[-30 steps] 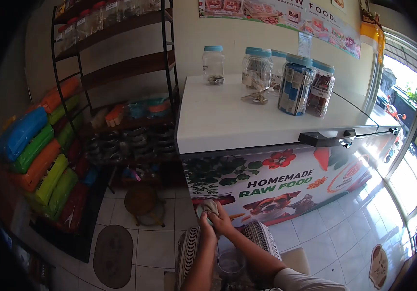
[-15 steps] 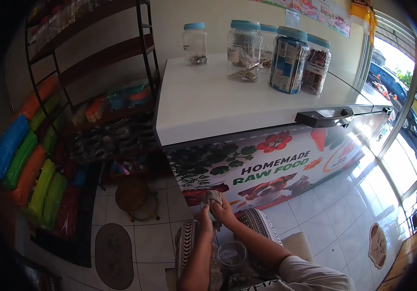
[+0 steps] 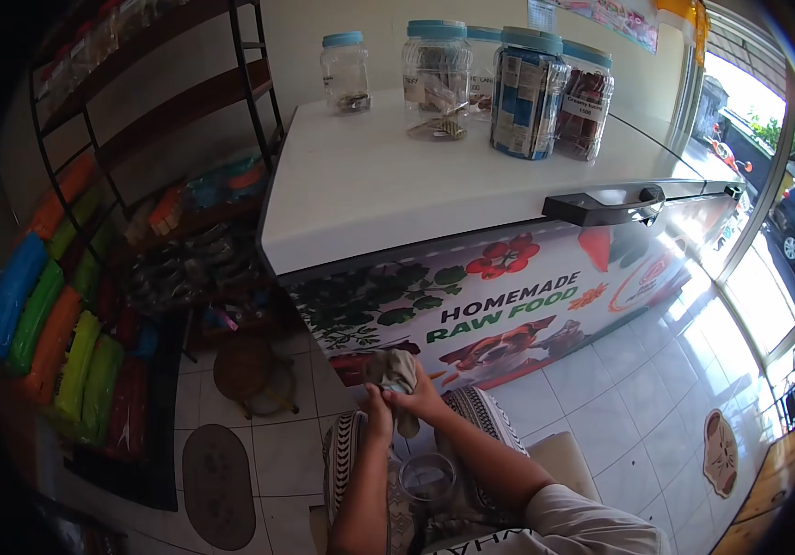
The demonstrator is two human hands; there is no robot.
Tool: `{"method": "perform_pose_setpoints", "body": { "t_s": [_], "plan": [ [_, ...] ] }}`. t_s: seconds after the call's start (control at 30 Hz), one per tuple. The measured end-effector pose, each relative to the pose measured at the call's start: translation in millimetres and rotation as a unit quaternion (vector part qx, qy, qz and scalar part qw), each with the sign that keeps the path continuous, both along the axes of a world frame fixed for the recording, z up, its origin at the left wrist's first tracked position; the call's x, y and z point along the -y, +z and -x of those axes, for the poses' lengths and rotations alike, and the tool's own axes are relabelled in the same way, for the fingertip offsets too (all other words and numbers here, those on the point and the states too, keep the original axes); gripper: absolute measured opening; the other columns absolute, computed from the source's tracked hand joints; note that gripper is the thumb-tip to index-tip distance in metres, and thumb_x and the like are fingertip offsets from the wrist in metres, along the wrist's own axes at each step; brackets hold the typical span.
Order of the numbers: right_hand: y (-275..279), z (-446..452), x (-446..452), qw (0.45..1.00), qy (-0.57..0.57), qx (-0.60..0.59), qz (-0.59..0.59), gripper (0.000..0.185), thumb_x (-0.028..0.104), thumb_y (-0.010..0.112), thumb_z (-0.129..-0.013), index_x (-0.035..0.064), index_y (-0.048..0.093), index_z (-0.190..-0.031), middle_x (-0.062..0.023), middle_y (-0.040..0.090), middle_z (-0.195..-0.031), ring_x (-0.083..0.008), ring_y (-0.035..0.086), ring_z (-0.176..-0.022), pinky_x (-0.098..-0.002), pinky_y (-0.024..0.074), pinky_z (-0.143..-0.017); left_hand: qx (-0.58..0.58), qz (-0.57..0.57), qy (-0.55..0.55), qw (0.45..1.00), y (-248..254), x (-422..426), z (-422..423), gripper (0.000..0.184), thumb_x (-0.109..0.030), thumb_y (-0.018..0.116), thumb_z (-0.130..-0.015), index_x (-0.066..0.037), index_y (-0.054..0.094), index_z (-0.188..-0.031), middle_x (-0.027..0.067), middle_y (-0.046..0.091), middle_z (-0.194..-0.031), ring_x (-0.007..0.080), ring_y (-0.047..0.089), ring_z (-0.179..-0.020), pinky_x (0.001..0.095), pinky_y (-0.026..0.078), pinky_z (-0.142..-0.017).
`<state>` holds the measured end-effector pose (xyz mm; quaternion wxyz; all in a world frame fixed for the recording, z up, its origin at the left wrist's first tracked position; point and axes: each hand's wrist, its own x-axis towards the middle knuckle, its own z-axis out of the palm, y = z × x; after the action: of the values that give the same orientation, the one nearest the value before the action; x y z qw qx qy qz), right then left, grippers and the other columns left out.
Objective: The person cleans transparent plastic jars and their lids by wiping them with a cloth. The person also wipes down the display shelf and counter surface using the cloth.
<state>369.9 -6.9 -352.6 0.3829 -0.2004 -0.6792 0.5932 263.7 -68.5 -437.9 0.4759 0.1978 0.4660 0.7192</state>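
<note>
A crumpled grey-beige cloth (image 3: 399, 368) is bunched between my two hands, above my knees and in front of the printed freezer front. My left hand (image 3: 378, 407) is closed at its lower left side, beside something pale and see-through that is too small to make out. Fingers of my right hand (image 3: 422, 398) wrap round the cloth from the right, and part of it hangs below them. A clear round container (image 3: 428, 476) rests in my lap, between my patterned trouser legs.
The white chest freezer (image 3: 369, 190) carries several lidded jars (image 3: 527, 92) and has a black handle (image 3: 605, 206). A wooden stool (image 3: 243, 368), a brown mat (image 3: 219, 486) and stacked coloured bags (image 3: 62, 342) are at left. At right lies a cat-shaped mat (image 3: 720, 453).
The view has tilted down and shifted right, so the freezer and jars appear higher and further left. The cloth has been turned in my hands and looks more spread out above them.
</note>
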Motion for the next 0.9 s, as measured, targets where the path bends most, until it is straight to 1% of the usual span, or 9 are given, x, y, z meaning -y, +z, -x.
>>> {"method": "perform_pose_setpoints", "body": {
  "t_s": [0.1,0.17,0.2,0.3,0.4,0.53,0.63,0.87,0.9],
  "plan": [
    [0.8,-12.8,-15.0,0.990,0.015,-0.060,0.124,0.071,0.032,0.074,-0.076,0.0025,0.039,-0.130,-0.0121,0.054,-0.120,-0.0222,0.055,-0.106,-0.0325,0.0420,-0.092,0.024,-0.029,0.055,0.998,56.1,3.3,-19.0,0.053,-0.041,0.048,-0.094,0.000,0.044,-0.126,0.0077,0.052,-0.115,0.0168,0.052,-0.100,0.0315,0.040,-0.092],
    [-9.7,-21.8,-29.9,0.866,0.125,-0.137,0.464,0.061,0.033,0.070,-0.080,0.0016,0.045,-0.126,-0.0100,0.056,-0.115,-0.0174,0.054,-0.104,-0.0296,0.0423,-0.090,0.047,-0.028,0.001,0.999,97.3,12.6,-23.9,0.051,-0.039,0.051,-0.092,0.001,0.047,-0.123,0.0075,0.054,-0.113,0.0164,0.052,-0.098,0.0312,0.041,-0.090],
    [-18.0,-24.9,-35.5,0.863,0.130,-0.134,0.469,0.061,0.033,0.070,-0.080,0.0016,0.045,-0.126,-0.0100,0.056,-0.115,-0.0174,0.054,-0.104,-0.0296,0.0423,-0.090,0.071,-0.029,-0.058,0.995,105.2,18.5,-24.8,0.049,-0.038,0.055,-0.090,0.001,0.049,-0.121,0.0074,0.056,-0.111,0.0159,0.053,-0.097,0.0310,0.042,-0.088],
    [-9.5,-20.6,-36.8,0.917,0.065,-0.074,0.387,0.055,0.038,0.065,-0.084,0.0007,0.051,-0.121,-0.0104,0.058,-0.112,-0.0176,0.056,-0.101,-0.0297,0.0444,-0.087,-0.072,-0.084,-0.010,0.994,70.6,12.3,-13.9,0.048,-0.039,0.057,-0.090,0.001,0.053,-0.116,0.0067,0.059,-0.106,0.0146,0.054,-0.093,0.0287,0.045,-0.080],
    [8.9,-13.1,-34.7,0.967,-0.213,-0.085,0.110,0.058,0.047,0.048,-0.093,-0.0022,0.048,-0.123,-0.0138,0.057,-0.117,-0.0231,0.061,-0.095,-0.0315,0.0481,-0.085,-0.122,-0.109,0.089,0.982,83.2,19.3,-14.5,0.046,-0.043,0.054,-0.091,0.000,0.058,-0.108,0.0052,0.060,-0.098,0.0134,0.055,-0.086,0.0270,0.044,-0.074],
    [16.1,-20.5,-17.0,0.972,-0.060,-0.171,0.146,0.064,0.057,0.049,-0.088,-0.0014,0.054,-0.114,-0.0110,0.061,-0.106,-0.0236,0.061,-0.092,-0.0347,0.0459,-0.086,-0.211,-0.009,0.142,0.967,82.6,20.5,-7.5,0.051,-0.045,0.040,-0.098,0.002,0.060,-0.099,0.0077,0.061,-0.090,0.0157,0.057,-0.082,0.0306,0.045,-0.076],
    [12.0,0.1,15.0,0.933,-0.082,0.024,-0.350,0.037,0.033,0.067,-0.081,0.0002,0.063,-0.097,-0.0122,0.065,-0.091,-0.0198,0.065,-0.076,-0.0352,0.0504,-0.068,-0.182,0.042,0.182,0.966,49.8,5.1,-11.7,0.048,-0.043,0.040,-0.097,-0.001,0.057,-0.081,0.0043,0.056,-0.075,0.0144,0.049,-0.068,0.0307,0.042,-0.064],
    [21.2,-7.6,-16.0,0.974,-0.218,-0.016,-0.063,0.028,0.022,0.074,-0.071,0.0008,0.060,-0.083,-0.0152,0.063,-0.074,-0.0302,0.063,-0.067,-0.0334,0.0496,-0.064,-0.196,0.056,0.051,0.978,52.7,16.8,-5.6,0.049,-0.041,0.034,-0.099,0.000,0.060,-0.097,0.0051,0.061,-0.088,0.0151,0.057,-0.082,0.0304,0.045,-0.074],
    [31.6,-7.2,-5.3,0.973,-0.219,-0.017,-0.068,0.028,0.022,0.074,-0.071,0.0008,0.060,-0.083,-0.0152,0.063,-0.074,-0.0302,0.063,-0.067,-0.0334,0.0496,-0.064,-0.373,0.023,0.077,0.924,39.8,12.9,-3.4,0.048,-0.040,0.034,-0.099,0.000,0.060,-0.098,0.0047,0.061,-0.088,0.0144,0.057,-0.081,0.0298,0.045,-0.074]
  ]
}}
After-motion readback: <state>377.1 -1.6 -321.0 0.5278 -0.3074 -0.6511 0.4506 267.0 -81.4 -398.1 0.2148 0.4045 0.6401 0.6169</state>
